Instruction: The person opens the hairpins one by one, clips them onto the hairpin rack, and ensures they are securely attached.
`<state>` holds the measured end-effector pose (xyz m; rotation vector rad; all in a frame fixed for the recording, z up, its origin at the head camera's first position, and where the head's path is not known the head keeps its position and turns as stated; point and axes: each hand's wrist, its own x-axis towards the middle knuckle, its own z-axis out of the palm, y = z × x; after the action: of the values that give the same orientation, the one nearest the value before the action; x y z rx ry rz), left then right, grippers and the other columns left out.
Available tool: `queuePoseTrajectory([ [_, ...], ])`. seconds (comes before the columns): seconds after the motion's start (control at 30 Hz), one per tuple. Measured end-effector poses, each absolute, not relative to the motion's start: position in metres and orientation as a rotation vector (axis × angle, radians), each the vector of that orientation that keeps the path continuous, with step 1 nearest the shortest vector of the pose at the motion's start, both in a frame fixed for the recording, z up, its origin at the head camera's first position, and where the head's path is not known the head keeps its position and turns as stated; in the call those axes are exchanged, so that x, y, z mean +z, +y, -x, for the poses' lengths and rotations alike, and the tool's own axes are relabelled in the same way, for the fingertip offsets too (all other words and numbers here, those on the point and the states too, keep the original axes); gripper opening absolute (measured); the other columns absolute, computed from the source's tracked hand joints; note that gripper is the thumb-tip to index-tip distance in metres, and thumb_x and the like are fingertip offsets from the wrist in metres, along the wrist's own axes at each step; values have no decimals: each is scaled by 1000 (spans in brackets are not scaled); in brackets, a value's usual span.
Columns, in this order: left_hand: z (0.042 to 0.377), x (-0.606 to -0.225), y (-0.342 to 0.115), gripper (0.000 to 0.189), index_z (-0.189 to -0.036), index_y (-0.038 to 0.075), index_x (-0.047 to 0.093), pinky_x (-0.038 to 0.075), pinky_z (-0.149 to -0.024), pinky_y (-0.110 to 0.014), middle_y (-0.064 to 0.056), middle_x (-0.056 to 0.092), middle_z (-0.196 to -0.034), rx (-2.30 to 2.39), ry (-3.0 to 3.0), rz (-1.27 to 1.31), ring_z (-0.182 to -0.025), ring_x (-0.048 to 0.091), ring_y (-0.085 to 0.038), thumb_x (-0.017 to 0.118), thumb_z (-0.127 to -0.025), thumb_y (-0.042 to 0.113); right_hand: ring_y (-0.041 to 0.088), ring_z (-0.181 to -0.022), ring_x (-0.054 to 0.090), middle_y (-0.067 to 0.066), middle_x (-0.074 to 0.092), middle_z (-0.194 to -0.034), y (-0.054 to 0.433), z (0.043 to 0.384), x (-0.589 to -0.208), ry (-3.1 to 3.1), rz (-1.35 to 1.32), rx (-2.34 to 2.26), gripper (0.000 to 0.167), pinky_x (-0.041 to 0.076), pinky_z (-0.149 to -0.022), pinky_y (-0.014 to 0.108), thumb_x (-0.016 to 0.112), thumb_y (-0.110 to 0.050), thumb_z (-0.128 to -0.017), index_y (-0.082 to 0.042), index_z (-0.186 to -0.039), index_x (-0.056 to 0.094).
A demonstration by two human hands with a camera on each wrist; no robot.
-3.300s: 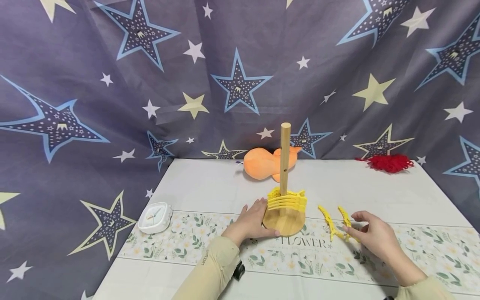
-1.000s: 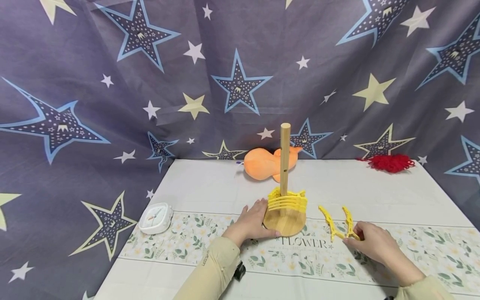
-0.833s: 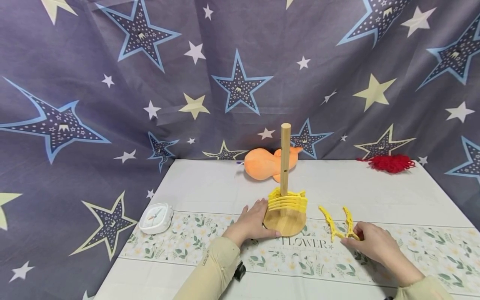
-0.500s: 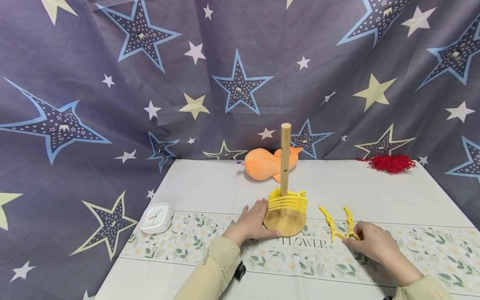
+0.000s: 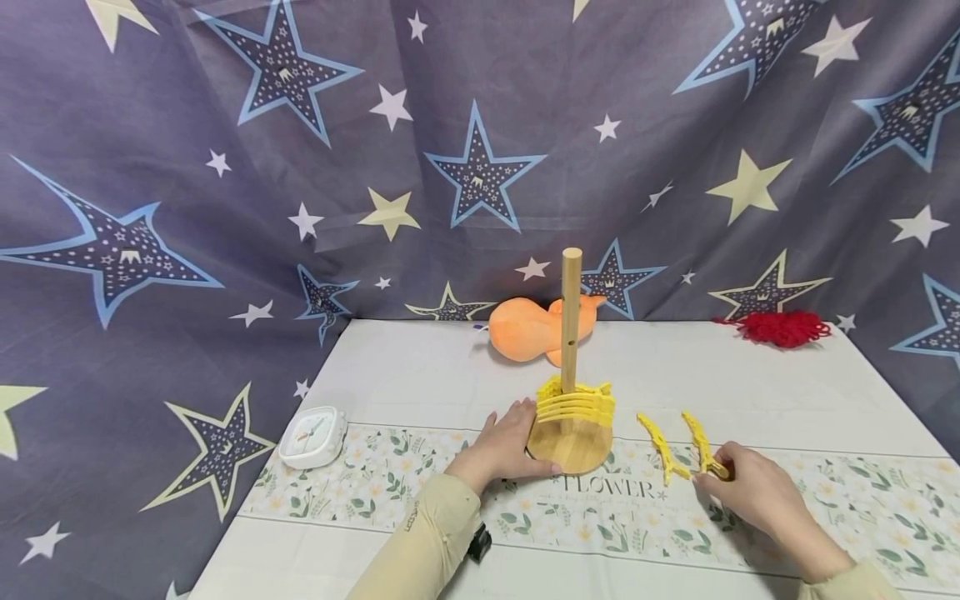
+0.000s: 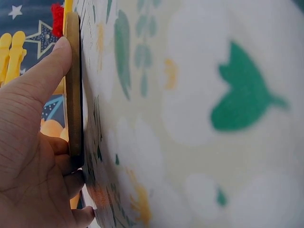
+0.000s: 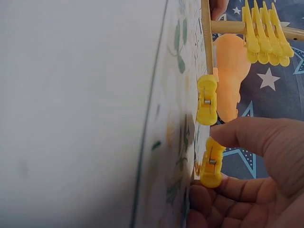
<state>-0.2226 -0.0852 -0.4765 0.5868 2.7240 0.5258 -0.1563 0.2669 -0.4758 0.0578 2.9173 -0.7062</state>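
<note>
In the head view a wooden stand (image 5: 570, 321) has an upright post on a round base, with several yellow hair clips (image 5: 575, 407) stacked low on the post. My left hand (image 5: 501, 446) grips the left side of that base, thumb in front; the left wrist view shows its thumb (image 6: 52, 64) against the base's edge (image 6: 73, 90). To the right, two long yellow hair clips lie on the cloth. My right hand (image 5: 761, 492) pinches the near end of the right clip (image 5: 701, 440) between thumb and fingers. Beside it lies the left clip (image 5: 660, 442), untouched.
An orange plush toy (image 5: 520, 330) lies behind the stand. Red yarn (image 5: 783, 328) sits at the back right, and a white clock (image 5: 312, 437) stands at the left. A star-patterned curtain (image 5: 480, 250) hangs behind the table (image 5: 420, 367).
My right hand has closed its thumb and fingers on the right clip. The clip's near end has shifted slightly right, away from the left clip. My left hand stays on the base.
</note>
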Motion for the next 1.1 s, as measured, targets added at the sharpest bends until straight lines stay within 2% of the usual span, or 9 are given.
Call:
queuePoseTrajectory([
  [0.17, 223, -476, -85, 111, -157, 7, 15, 9, -118, -52, -10, 18, -162, 529, 2724, -589, -148, 14, -24, 70, -79, 64, 21, -72, 55, 7, 63, -85, 271, 157, -475, 2951, -70, -717, 50, 46, -60, 40, 74, -34, -82, 6, -109, 61],
  [0.3, 223, -476, -85, 111, -157, 6, 16, 9, -118, -52, -10, 18, -161, 531, 2725, -590, -148, 14, -24, 70, -78, 64, 31, -80, 63, 15, 67, -92, 270, 157, -475, 2980, -115, -747, 48, 50, -65, 48, 73, -29, -83, 7, -112, 61],
  [0.47, 223, -477, -85, 111, -157, 7, 15, 9, -118, -52, -10, 17, -162, 527, 2726, -590, -148, 14, -24, 70, -78, 64, 41, -88, 64, 22, 67, -98, 268, 154, -473, 3043, -170, -798, 43, 51, -68, 51, 70, -22, -83, 7, -114, 60],
  [0.57, 224, -478, -85, 111, -157, 8, 15, 8, -119, -52, -9, 17, -162, 527, 2725, -591, -149, 13, -23, 70, -79, 64, 37, -84, 64, 25, 66, -103, 267, 153, -471, 3067, -189, -830, 42, 51, -64, 48, 68, -22, -84, 7, -114, 60],
  [0.7, 224, -480, -85, 112, -157, 7, 15, 8, -119, -52, -10, 17, -162, 528, 2727, -591, -148, 13, -24, 70, -78, 65, 25, -72, 63, 27, 64, -107, 266, 151, -469, 3089, -201, -877, 44, 48, -54, 36, 65, -23, -85, 7, -117, 59],
  [0.83, 225, -481, -86, 112, -157, 7, 15, 8, -119, -52, -10, 17, -162, 525, 2728, -591, -149, 13, -23, 69, -78, 65, 17, -62, 57, 25, 66, -103, 264, 150, -467, 3109, -222, -931, 46, 43, -47, 30, 62, -22, -86, 7, -121, 57],
  [0.97, 225, -481, -86, 112, -157, 7, 14, 8, -119, -52, -10, 17, -162, 528, 2728, -591, -149, 13, -23, 69, -78, 65, 16, -57, 49, 18, 67, -91, 260, 149, -465, 3173, -216, -964, 45, 38, -42, 29, 62, -19, -86, 6, -123, 58],
  [1.1, 225, -480, -86, 113, -157, 6, 15, 8, -119, -52, -10, 17, -162, 532, 2728, -590, -148, 13, -23, 70, -78, 65, 16, -56, 46, 17, 66, -92, 255, 149, -464, 3263, -176, -1010, 40, 35, -41, 27, 64, -15, -84, 2, -121, 61],
])
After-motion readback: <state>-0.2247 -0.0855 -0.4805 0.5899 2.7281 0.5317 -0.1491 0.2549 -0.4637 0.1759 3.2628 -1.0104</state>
